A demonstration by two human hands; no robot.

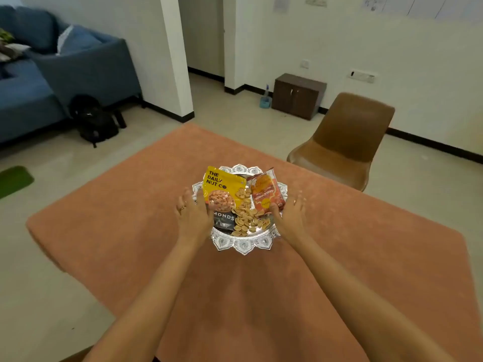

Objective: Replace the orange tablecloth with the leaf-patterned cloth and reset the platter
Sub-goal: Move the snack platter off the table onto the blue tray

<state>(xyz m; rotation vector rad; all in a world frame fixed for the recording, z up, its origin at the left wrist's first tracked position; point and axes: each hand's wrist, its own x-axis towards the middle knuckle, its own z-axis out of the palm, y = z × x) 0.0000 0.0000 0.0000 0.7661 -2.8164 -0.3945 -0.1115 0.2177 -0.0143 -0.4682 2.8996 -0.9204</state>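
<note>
Presently, in the head view, the left hand (192, 215) and right hand (290, 215) flank the platter (243, 245) at the centre of the orange tablecloth (339, 257), fingers spread, rim not yet clasped; clearing it calls for a level two-handed lift.

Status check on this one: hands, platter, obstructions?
Left hand, right hand open, flanking silver platter; contact unclear. Platter on orange tablecloth, carrying almond packet, orange packet, loose shells. No obstruction at the rim.
</note>
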